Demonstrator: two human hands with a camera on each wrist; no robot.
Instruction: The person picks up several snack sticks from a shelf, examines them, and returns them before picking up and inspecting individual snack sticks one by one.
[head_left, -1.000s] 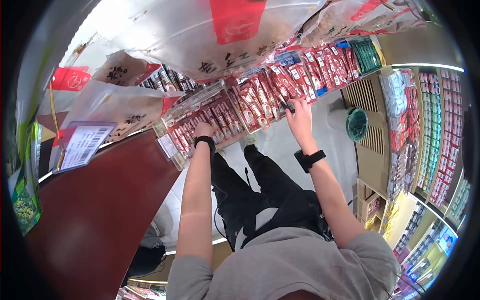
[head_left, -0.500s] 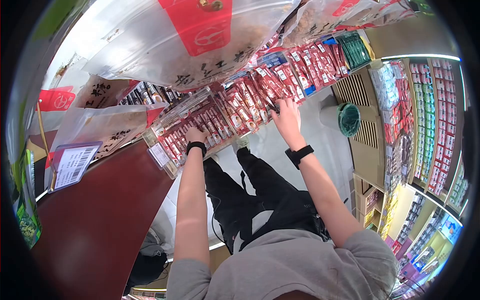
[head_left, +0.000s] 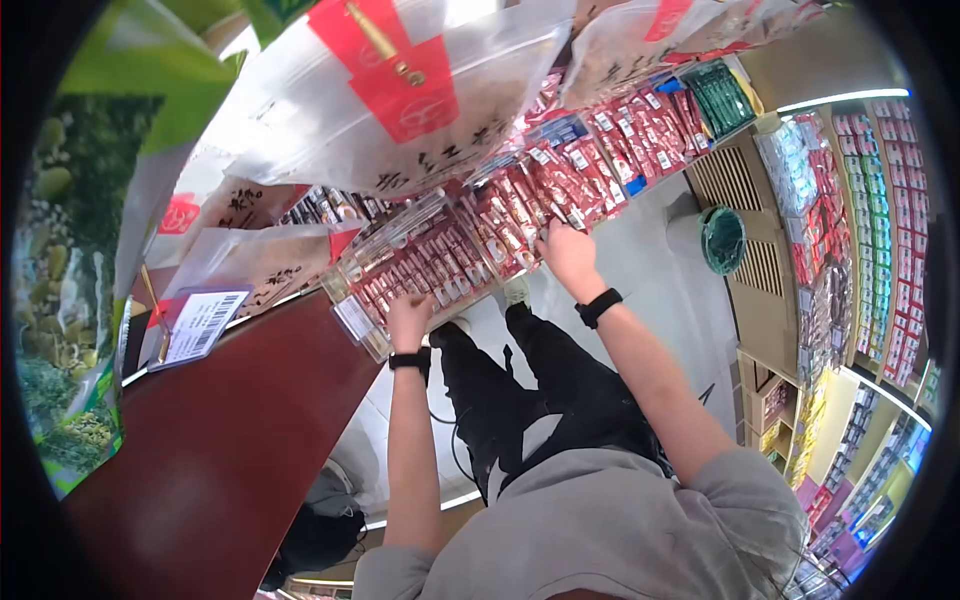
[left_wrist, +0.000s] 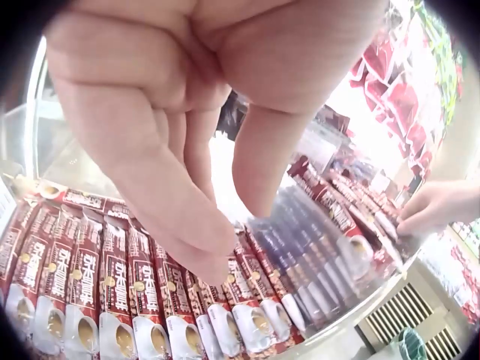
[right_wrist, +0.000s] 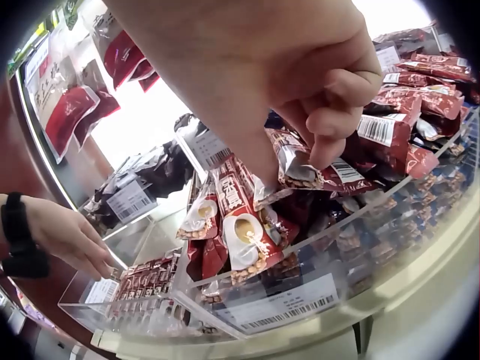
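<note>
My left hand [head_left: 408, 322] is over a clear bin of red stick sachets [left_wrist: 116, 296], lined up neatly with a cup pictured on each. In the left wrist view its fingers reach down to the sachet tops, with the thumb apart from them. The right hand [head_left: 569, 258] is at the neighbouring bin, where sachets lie in a looser pile. Between its thumb and curled fingers it pinches a red sachet [right_wrist: 291, 160], seen in the right wrist view. Another sachet [right_wrist: 244, 229] with a cup picture leans just below the thumb.
Large clear bags with red labels [head_left: 405, 110] hang over the bins. A green bag [head_left: 75, 300] and a dark red counter [head_left: 230, 430] are at the left. To the right stand a green-lined bin [head_left: 722, 240] and stocked shelves [head_left: 870, 240].
My right hand has shifted left along its bin. The left hand has drawn back towards the front edge of its own bin. The head view has turned, bringing more of the green bag in.
</note>
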